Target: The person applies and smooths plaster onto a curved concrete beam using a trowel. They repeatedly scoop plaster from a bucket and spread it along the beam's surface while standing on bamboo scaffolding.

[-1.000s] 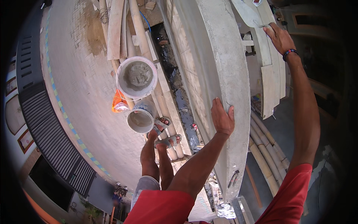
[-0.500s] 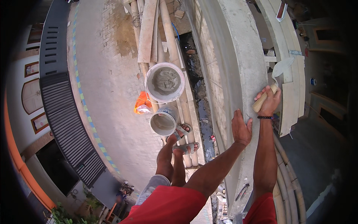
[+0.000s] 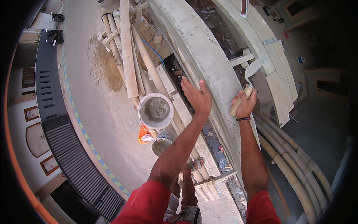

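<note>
Head view: concrete wall top (image 3: 209,48) runs diagonally from upper left down between the forearms. Right of it, pale curved boards (image 3: 278,99) with a short white crosspiece (image 3: 241,60) close to the blade; below these, bamboo poles (image 3: 285,160). Left of the wall: drain (image 3: 209,137) with dark contents, a long plank (image 3: 128,48) and a blue hose (image 3: 154,48). Farther left, paved lane (image 3: 100,123) and dark slatted gate (image 3: 80,168).

Trowel (image 3: 247,90) is in the right hand (image 3: 245,107), above the wall's right edge; contact with the concrete cannot be judged. Fingers are curled round the wooden handle. Long axis slants lower left to upper right: handle butt toward the wall, blade tip away from the person, toward the boards. Left hand (image 3: 197,98) is empty, fingers extended, thumb apart, near the wall's left side; whether it touches is unclear.

Large pale bucket (image 3: 141,115): wet grey mortar (image 3: 158,108) inside, surface lumpy. Smaller bucket (image 3: 169,135) just below it: greyish contents, partly hidden by the left forearm. Orange bag (image 3: 143,134) lies beside both.
</note>
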The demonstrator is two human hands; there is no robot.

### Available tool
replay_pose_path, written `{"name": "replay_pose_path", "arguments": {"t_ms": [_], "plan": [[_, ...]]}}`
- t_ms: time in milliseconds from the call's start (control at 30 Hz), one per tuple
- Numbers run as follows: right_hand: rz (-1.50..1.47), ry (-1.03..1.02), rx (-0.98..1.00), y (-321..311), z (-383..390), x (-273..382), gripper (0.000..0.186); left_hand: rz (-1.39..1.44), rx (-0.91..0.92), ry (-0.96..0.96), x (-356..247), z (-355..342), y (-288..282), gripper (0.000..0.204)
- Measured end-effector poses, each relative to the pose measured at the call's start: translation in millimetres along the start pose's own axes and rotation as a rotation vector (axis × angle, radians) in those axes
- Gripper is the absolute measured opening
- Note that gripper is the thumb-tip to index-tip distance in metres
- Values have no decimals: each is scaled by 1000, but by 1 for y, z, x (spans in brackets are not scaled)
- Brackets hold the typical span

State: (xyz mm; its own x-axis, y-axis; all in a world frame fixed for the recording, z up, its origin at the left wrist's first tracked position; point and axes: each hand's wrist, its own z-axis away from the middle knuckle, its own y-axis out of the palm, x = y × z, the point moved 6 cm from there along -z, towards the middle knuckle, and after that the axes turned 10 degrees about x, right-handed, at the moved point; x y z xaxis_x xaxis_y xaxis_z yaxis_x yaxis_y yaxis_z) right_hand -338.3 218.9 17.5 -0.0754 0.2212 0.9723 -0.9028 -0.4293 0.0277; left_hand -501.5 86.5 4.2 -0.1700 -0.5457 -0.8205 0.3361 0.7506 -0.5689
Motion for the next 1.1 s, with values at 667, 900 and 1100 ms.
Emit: {"name": "replay_pose_path", "arguments": {"t_ms": [667,900,1100], "plan": [[-428,483,145,56,7,47,18,-231,155,-419,-38,-108,35,39],[-367,642,271,121,-50,47,20,-247,219,-454,-35,-107,40,39],[-109,622,309,146,-84,75,22,-250,206,-469,-25,-109,43,37]]}}
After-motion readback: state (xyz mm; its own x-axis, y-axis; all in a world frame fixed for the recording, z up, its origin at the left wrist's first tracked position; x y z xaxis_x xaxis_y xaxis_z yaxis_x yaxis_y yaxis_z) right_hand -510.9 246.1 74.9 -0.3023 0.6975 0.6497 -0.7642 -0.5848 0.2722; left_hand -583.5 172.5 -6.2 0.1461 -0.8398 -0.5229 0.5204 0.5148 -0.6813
